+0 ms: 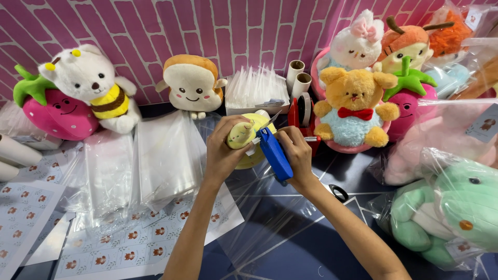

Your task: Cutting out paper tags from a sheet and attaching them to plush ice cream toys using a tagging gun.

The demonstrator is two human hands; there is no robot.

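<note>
My left hand (pixel 222 150) is wrapped around a small yellow plush toy (pixel 241 136), fingers curled tight on it, held up above the dark worktop (pixel 290 218) near the middle of the view. My right hand (pixel 295 155) grips a blue tagging gun (pixel 275 153), fingers closed round its handle, needle end pointing at the toy's side.

Risks as I judge them: the needle sits very close to my left thumb, so a slip could prick it. The toy is soft and round, so it may twist in the grip and the tag would land off its spot. The loose clear film (pixel 270 223) under my forearms could snag or slide.

Containers: a white open box (pixel 254 106) at the back holds a stack of clear bags standing on edge. A red tape dispenser (pixel 302 116) holds a roll. A green plush (pixel 456 207) at right is sealed in a clear bag; a pink one above it too. Flat clear bags (pixel 161 155) lie piled at left, nothing in them that I can see. Sticker sheets (pixel 129 249) lie beneath.
</note>
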